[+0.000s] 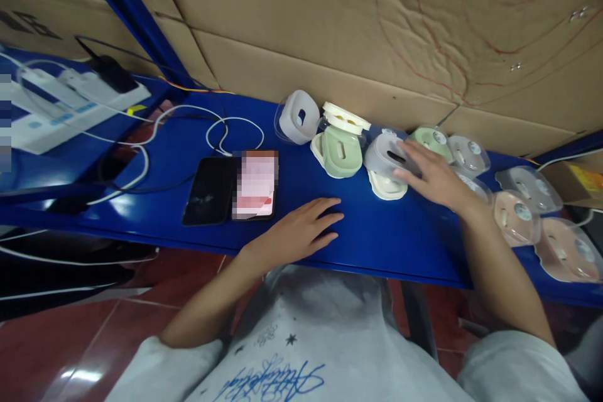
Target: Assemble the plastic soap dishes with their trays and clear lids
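My right hand (431, 173) has its thumb and fingers around the right end of a grey oval soap dish (382, 156) with a slot in its face. The dish sits tilted over a cream-coloured piece (387, 187). My left hand (308, 229) lies on the blue tabletop (372, 235), fingers spread, holding nothing. Between the hands and the cardboard stand a green soap dish (342, 154), a cream slotted piece (346, 118) on top behind it, and a pale grey dish (299, 118) with a clear cover.
Several clear-covered dishes stand to the right, among them a green one (429, 141) and a pink one (513, 218). A dark phone (210, 191) and a lit phone (255, 185) lie left, near white cables and a power strip (80, 113). A cardboard wall (301, 25) closes the back.
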### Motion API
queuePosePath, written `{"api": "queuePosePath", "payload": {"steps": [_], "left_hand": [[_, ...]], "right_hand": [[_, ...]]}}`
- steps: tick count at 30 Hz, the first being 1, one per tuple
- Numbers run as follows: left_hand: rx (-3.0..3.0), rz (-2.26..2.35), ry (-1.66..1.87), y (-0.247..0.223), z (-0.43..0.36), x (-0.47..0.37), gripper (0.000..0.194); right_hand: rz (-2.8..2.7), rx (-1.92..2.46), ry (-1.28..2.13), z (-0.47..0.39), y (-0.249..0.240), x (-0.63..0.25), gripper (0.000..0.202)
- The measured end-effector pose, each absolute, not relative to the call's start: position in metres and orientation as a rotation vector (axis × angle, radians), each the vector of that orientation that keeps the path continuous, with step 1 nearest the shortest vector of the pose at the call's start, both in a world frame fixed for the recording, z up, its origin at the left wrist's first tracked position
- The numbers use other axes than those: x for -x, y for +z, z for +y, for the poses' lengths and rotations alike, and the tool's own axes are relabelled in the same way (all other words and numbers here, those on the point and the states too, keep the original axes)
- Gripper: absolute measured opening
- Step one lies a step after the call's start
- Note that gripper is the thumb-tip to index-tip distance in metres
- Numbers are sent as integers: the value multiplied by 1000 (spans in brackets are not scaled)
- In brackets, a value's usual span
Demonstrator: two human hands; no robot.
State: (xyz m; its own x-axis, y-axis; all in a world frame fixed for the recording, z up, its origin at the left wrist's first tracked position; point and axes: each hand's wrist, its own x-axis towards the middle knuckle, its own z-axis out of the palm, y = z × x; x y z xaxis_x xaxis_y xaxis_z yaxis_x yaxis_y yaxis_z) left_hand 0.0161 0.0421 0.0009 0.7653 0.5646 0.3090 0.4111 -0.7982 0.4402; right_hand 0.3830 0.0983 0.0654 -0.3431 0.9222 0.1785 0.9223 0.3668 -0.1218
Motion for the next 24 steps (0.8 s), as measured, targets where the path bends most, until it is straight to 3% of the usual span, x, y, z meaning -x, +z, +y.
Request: {"api": "queuePosePath", "payload": {"steps": [5, 11, 16, 20, 24], "left_hand": [[-2642, 748, 600, 0, 43, -15, 35], [-2746, 733, 584, 10, 37, -24, 42], [-2848, 671, 448, 15, 22, -47, 44], [-2902, 639, 438, 15, 19, -51, 30], [-2963, 602, 498, 14, 21, -47, 17]], "right_hand": [[-2482, 1556, 33, 73, 53, -371, 58], [-2533, 1340, 356, 57, 72, -368, 46], [-2418, 1602, 105, 65, 65, -380, 55], [-2423, 1636, 36, 65, 61, -375, 59], [-2495, 1310, 62, 56, 65, -349, 51]]}}
